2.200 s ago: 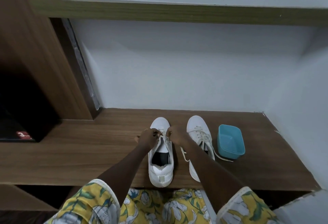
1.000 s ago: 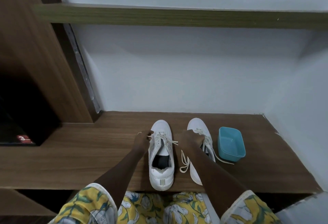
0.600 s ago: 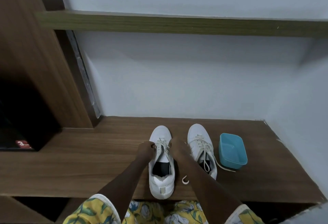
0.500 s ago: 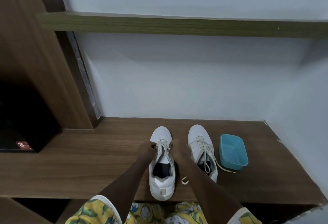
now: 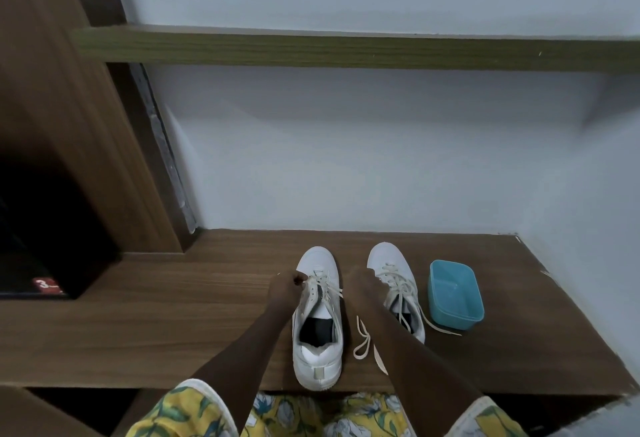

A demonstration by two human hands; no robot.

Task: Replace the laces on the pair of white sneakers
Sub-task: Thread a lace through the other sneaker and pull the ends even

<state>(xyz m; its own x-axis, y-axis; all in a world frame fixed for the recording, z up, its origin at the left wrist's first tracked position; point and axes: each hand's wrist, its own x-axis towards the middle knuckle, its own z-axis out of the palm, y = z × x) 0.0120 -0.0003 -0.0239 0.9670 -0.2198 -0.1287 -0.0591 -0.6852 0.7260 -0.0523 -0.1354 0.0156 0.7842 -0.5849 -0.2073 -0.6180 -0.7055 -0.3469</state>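
Observation:
Two white sneakers stand side by side on a wooden bench [image 5: 173,315], toes pointing away from me. The left sneaker [image 5: 318,343] is laced through its front eyelets only, with its tongue and dark inside showing. My left hand [image 5: 287,286] pinches its lace [image 5: 323,286] at the shoe's left side. My right hand [image 5: 356,284] is between the two shoes, blurred, fingers closed on the lace's other end. A loose lace end [image 5: 363,343] loops on the bench between the shoes. The right sneaker [image 5: 396,280] is laced, its lace ends trailing to the right.
A small teal plastic tub [image 5: 455,294] stands right of the right sneaker. A white wall rises behind the bench and at the right. A wooden shelf [image 5: 346,48] runs overhead. A dark cabinet opening [image 5: 41,228] is at the left.
My right hand has moved slightly right, drawing the lace out over the left sneaker. The lace loop between the shoes lies longer on the bench. My view has dipped slightly.

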